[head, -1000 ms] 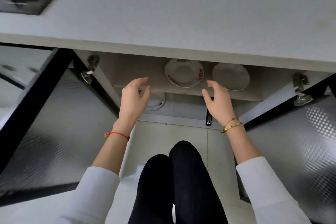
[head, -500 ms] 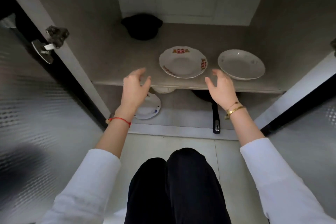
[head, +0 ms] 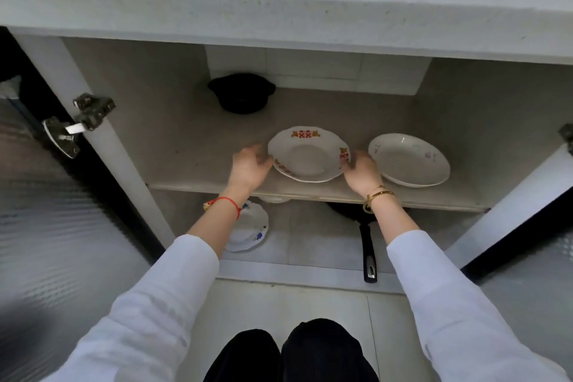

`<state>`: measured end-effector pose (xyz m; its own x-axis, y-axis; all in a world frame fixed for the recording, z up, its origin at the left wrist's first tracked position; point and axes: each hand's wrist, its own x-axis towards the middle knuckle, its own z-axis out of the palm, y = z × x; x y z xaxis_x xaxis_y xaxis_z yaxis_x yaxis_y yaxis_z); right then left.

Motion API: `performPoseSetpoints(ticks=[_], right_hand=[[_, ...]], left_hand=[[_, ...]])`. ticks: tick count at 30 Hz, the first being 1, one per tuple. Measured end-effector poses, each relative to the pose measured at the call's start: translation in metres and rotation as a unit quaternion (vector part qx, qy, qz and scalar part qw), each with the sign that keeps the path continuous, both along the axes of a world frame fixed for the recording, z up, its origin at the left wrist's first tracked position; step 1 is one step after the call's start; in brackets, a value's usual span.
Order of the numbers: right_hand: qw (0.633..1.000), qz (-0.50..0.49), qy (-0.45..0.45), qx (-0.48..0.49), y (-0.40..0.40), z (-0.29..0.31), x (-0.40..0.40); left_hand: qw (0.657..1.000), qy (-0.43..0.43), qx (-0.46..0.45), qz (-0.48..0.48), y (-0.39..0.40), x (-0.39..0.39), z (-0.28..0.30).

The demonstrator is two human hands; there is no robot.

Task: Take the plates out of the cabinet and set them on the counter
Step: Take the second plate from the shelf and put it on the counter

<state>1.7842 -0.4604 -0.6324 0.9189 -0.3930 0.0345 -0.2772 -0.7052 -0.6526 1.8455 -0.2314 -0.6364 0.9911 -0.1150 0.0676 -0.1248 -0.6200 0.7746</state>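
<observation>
A white plate with red patterns (head: 307, 155) lies on the upper cabinet shelf (head: 198, 152). My left hand (head: 249, 166) is curled against its left rim and my right hand (head: 361, 172) against its right rim, so both hold it from the sides while it rests on the shelf. To its right on the same shelf sits a plain white plate (head: 409, 160). A plate with blue marks (head: 252, 231) lies on the cabinet floor, partly behind my left forearm. The grey counter (head: 279, 3) runs above the cabinet.
A black pot (head: 242, 93) stands at the shelf's back. A black frying pan's handle (head: 369, 254) sticks out from the lower level. Both cabinet doors are swung open, left (head: 62, 226) and right (head: 527, 273). My knees are below, over the tiled floor.
Both hands have reached forward into the cabinet and closed in on the red-patterned plate's rim. The view has tilted so the counter edge shows again at the top.
</observation>
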Motion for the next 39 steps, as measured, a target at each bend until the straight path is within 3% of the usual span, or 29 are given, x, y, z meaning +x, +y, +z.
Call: performPoseSetpoints(ticks=[8, 17, 23, 28, 39], right_hand=[[0.999, -0.001, 0.039, -0.003, -0.005, -0.014, 0.017], [0.998, -0.009, 0.055, 0.035, -0.009, -0.019, 0.017], [0.999, -0.015, 0.006, 0.040, 0.000, -0.018, -0.005], [0.989, -0.034, -0.052, 0.133, 0.016, -0.021, -0.033], [0.957, -0.062, -0.056, 0.277, 0.064, -0.033, -0.107]], left_hand=[[1.000, 0.018, 0.024, -0.010, -0.017, 0.022, -0.015], [0.976, 0.128, -0.174, 0.028, -0.021, 0.027, -0.029], [0.975, 0.112, -0.189, 0.045, -0.009, 0.007, -0.032], [0.975, 0.067, -0.205, 0.048, 0.009, -0.032, -0.030], [0.975, 0.043, -0.207, 0.072, 0.068, -0.119, -0.025]])
